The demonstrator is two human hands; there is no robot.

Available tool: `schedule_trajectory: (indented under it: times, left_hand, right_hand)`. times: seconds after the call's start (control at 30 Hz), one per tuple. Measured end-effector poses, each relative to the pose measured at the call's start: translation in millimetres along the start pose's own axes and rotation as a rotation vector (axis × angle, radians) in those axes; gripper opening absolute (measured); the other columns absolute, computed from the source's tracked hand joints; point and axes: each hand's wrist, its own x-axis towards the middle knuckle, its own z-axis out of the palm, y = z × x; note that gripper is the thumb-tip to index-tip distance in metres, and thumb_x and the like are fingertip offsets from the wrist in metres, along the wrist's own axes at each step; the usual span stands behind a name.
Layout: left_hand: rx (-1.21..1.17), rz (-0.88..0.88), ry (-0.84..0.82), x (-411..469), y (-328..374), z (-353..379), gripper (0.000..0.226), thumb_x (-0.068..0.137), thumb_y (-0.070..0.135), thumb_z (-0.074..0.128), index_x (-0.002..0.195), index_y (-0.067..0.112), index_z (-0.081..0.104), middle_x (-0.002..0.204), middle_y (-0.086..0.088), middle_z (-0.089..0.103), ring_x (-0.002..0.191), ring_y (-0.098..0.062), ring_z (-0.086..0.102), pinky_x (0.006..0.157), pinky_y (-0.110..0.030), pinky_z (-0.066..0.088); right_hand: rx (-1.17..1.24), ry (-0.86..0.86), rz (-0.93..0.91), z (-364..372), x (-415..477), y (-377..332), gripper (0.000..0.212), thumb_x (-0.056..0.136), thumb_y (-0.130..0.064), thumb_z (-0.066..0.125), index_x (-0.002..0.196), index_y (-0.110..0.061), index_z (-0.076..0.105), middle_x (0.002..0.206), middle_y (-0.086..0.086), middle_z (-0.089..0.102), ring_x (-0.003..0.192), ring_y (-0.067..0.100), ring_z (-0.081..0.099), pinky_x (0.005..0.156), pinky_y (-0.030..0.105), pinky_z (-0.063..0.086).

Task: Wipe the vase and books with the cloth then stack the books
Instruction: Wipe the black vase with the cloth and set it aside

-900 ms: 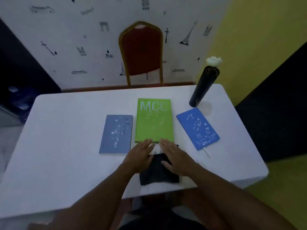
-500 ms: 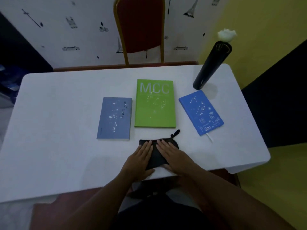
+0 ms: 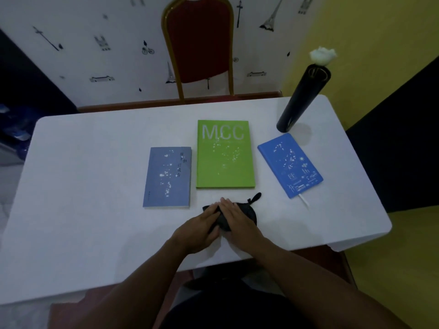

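Three books lie flat in a row on the white table (image 3: 83,198): a grey-blue book (image 3: 167,178) on the left, a green book (image 3: 224,155) marked MCC in the middle, a bright blue book (image 3: 289,165) on the right. A tall black vase (image 3: 300,103) with a white flower stands at the far right, just behind the blue book. The black cloth (image 3: 249,206) is bunched in front of the green book. My left hand (image 3: 199,230) and my right hand (image 3: 238,220) both rest on it and gather it between them.
A red chair with a gold frame (image 3: 202,41) stands behind the table against the patterned wall. The table's right edge meets a yellow wall and a dark panel. Its near edge runs just in front of my body.
My hands have drawn closer together and bunched the cloth into a smaller lump. The camera has tilted and the scene sits lower and nearer in view.
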Motion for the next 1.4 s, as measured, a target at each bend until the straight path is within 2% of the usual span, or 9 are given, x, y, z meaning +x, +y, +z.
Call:
schedule_trajectory:
  times: [0.1,0.17,0.47,0.67,0.87,1.0,1.17,1.33,1.4]
  left_hand:
    - [-0.019,-0.020,0.057,-11,-12,-8,0.060,0.101,0.041,0.046,0.154,0.014,0.037,0.167,0.000,0.019,0.147,-0.018,0.035,0.114,-0.031,0.037]
    - [-0.005,-0.019,0.089,-9,-17,-17,0.061,0.101,0.045,0.040,0.154,0.016,0.035,0.167,0.002,0.020,0.150,-0.014,0.029,0.116,-0.035,0.036]
    - [0.085,0.088,0.244,94,25,-60,0.054,0.105,0.020,0.045,0.154,0.004,0.031,0.164,-0.013,0.025,0.153,-0.026,0.020,0.125,-0.038,0.016]
    - [-0.051,0.009,0.251,190,81,-79,0.054,0.106,0.031,0.042,0.156,0.012,0.031,0.164,-0.007,0.029,0.151,-0.021,0.026,0.120,-0.033,0.022]
    - [-0.199,-0.106,0.356,286,131,-108,0.053,0.106,0.034,0.043,0.152,0.011,0.036,0.158,-0.011,0.038,0.146,-0.025,0.035,0.118,-0.035,0.025]
    - [-0.354,-0.159,0.451,340,162,-124,0.061,0.100,0.036,0.056,0.152,0.011,0.035,0.156,-0.010,0.041,0.141,-0.025,0.041,0.114,-0.041,0.036]
    - [-0.570,-0.148,0.658,385,191,-133,0.070,0.082,0.035,0.080,0.140,0.015,0.047,0.138,-0.004,0.056,0.118,-0.009,0.050,0.092,-0.016,0.040]
    - [-0.605,-0.111,0.730,400,192,-132,0.074,0.075,0.038,0.086,0.136,0.015,0.050,0.130,0.002,0.062,0.114,-0.005,0.056,0.091,-0.010,0.045]
    - [-0.600,-0.073,0.721,400,189,-135,0.072,0.076,0.038,0.085,0.136,0.017,0.051,0.128,0.004,0.063,0.115,-0.004,0.057,0.093,-0.011,0.046]
  right_hand:
    - [0.028,-0.032,0.065,-3,4,-5,0.068,0.102,-0.005,0.054,0.160,0.000,0.019,0.170,0.016,0.017,0.160,0.027,0.014,0.131,0.034,0.006]
    - [0.078,-0.032,0.095,-15,2,-4,0.067,0.100,0.000,0.053,0.159,-0.002,0.024,0.169,0.015,0.022,0.158,0.026,0.020,0.130,0.033,0.012]
    - [0.262,0.164,0.255,-123,-7,49,0.078,0.078,0.023,0.048,0.150,-0.007,0.049,0.154,0.014,0.051,0.142,0.027,0.049,0.120,0.037,0.039]
    - [0.310,0.292,0.327,-194,4,115,0.077,0.081,0.022,0.047,0.150,-0.013,0.049,0.151,0.013,0.053,0.139,0.029,0.051,0.113,0.042,0.045]
    - [0.393,0.346,0.362,-248,20,180,0.077,0.081,0.019,0.043,0.147,-0.020,0.051,0.128,-0.004,0.057,0.118,0.015,0.055,0.100,0.024,0.045]
    - [0.421,0.365,0.407,-267,31,216,0.074,0.082,0.021,0.043,0.146,-0.015,0.051,0.131,0.011,0.064,0.118,0.026,0.060,0.095,0.029,0.047]
    - [0.436,0.379,0.435,-271,35,249,0.075,0.082,0.022,0.040,0.147,-0.013,0.051,0.133,0.015,0.065,0.122,0.031,0.061,0.091,0.030,0.047]
    - [0.485,0.390,0.489,-266,34,273,0.066,0.084,0.017,0.043,0.139,-0.018,0.057,0.119,0.012,0.070,0.101,0.025,0.066,0.070,0.013,0.043]
    - [0.561,0.454,0.510,-273,37,272,0.059,0.090,0.009,0.044,0.137,-0.023,0.059,0.112,0.006,0.071,0.093,0.020,0.065,0.068,0.014,0.044]
